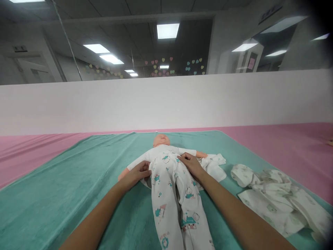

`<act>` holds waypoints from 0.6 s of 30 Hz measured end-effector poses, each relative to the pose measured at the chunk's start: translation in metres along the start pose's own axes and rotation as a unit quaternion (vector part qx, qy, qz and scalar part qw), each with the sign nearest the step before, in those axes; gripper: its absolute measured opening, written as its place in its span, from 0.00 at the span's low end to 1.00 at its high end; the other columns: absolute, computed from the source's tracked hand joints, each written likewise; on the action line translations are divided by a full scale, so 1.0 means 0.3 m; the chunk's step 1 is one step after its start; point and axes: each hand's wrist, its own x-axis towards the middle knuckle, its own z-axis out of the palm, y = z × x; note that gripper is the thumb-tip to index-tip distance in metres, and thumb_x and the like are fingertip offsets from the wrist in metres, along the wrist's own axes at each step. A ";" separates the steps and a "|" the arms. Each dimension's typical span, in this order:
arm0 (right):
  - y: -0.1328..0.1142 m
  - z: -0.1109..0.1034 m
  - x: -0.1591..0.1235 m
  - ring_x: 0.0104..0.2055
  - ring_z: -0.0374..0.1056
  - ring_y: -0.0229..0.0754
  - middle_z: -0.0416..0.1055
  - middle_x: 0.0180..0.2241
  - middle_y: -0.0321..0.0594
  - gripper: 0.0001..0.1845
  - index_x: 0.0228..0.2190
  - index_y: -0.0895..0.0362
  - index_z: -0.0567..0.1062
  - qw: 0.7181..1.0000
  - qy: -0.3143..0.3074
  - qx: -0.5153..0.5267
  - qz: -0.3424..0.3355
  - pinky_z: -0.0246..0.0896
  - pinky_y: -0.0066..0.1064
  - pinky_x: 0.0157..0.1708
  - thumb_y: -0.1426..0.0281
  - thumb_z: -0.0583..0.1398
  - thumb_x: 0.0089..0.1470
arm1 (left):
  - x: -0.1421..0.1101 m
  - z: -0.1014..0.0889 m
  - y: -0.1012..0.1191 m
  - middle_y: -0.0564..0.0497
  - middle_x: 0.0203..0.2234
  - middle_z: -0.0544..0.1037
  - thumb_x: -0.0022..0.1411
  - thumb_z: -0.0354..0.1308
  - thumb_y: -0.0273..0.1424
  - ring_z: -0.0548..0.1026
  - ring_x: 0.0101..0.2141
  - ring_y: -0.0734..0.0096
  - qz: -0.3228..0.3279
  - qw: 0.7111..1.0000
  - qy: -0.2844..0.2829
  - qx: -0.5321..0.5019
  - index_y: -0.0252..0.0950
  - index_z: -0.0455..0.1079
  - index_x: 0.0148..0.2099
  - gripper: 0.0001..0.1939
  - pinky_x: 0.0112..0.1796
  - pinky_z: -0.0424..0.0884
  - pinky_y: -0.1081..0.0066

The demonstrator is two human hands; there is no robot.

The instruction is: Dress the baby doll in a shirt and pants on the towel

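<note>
A baby doll (161, 139) lies on its back, head away from me, arms spread, in a white long-sleeved top (140, 159). White baby pants (169, 180) printed with teal and pink figures lie over its lower body, their legs stretched toward me. At the left side of the waist, my left hand (137, 172) is closed with its fingertips on the pants' edge. My right hand (191, 166) pinches the pants near the right side of the waist. Whether the doll's legs are inside the pants is hidden from view.
A teal blanket (65, 194) covers a pink mat (275, 142). Crumpled white cloth (214, 166) lies by the doll's hand on the right. Farther right is a heap of white printed baby clothes (275, 198). A low white wall (166, 102) with glass above stands behind.
</note>
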 end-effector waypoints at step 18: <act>0.001 -0.003 -0.002 0.25 0.50 0.35 0.55 0.21 0.30 0.22 0.19 0.56 0.61 0.999 -0.002 0.045 0.020 0.46 0.28 0.27 0.53 0.62 0.44 | -0.012 0.012 0.030 0.51 0.39 0.70 0.49 0.58 0.36 0.67 0.42 0.62 0.029 0.985 -0.006 0.167 0.36 0.68 0.41 0.16 0.41 0.64 0.69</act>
